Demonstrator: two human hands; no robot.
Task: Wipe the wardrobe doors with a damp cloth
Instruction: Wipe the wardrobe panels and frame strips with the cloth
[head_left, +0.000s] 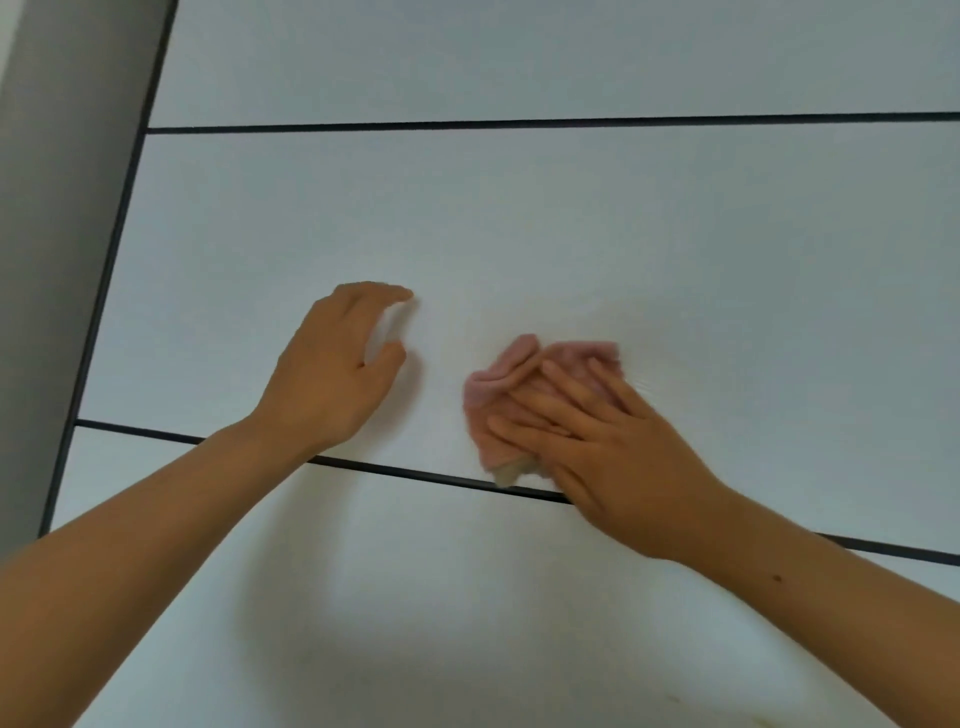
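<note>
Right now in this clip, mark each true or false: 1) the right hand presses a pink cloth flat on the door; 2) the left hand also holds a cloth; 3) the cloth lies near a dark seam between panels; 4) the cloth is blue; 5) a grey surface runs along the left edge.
1) True: the right hand lies flat on the pink cloth against the white wardrobe door.
2) False: the left hand is empty, fingers loosely curled, beside the cloth.
3) True: its lower edge reaches the dark seam.
4) False: it is pink.
5) True: the grey surface borders the panels.
</note>
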